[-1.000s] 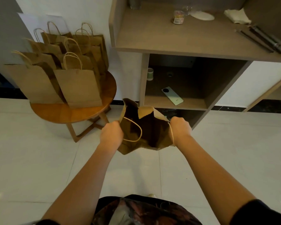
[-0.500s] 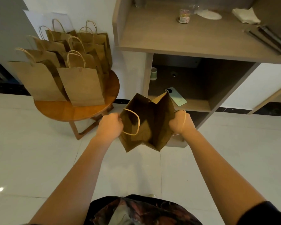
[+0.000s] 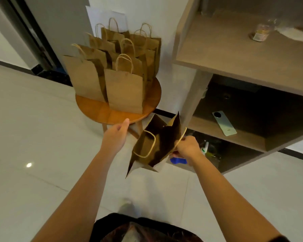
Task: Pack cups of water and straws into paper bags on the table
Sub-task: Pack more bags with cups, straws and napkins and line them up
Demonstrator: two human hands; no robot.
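Bag [image 3: 157, 145] brown, mouth agape — right hand [image 3: 188, 148] grips handle.

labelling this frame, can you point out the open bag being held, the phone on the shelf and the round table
open paper bag [image 3: 160, 145], head view, dark inside wall
phone [image 3: 224, 123], head view, middle of its back
round table [image 3: 101, 111], head view, bare top near the front rim

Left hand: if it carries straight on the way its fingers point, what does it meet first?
Probably the front rim of the round wooden table. The left hand is open, its fingertips overlapping that rim; depth is unclear.
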